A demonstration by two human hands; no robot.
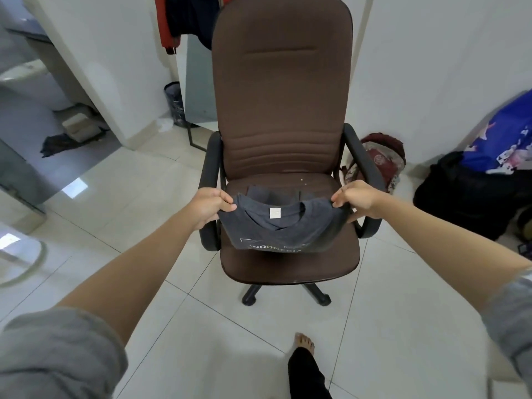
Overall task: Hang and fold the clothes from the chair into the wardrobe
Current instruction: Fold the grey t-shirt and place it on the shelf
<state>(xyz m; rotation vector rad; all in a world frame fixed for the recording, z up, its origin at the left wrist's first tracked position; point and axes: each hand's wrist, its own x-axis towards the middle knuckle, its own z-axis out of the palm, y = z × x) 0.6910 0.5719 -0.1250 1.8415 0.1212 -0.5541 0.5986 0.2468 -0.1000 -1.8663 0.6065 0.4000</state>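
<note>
Here, left hand and right hand each pinch shoulder of folded dark grey T-shirt over brown office chair seat.

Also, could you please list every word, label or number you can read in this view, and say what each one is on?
"INDONESIA": pale capitals across the front of the grey T-shirt, its lower edge cut off by a fold; a faint outline drawing sits above it.
White neck tag inside the collar: print too small to read.
Round emblem on the maroon patterned bag beside the chair: too blurred to read.
</note>
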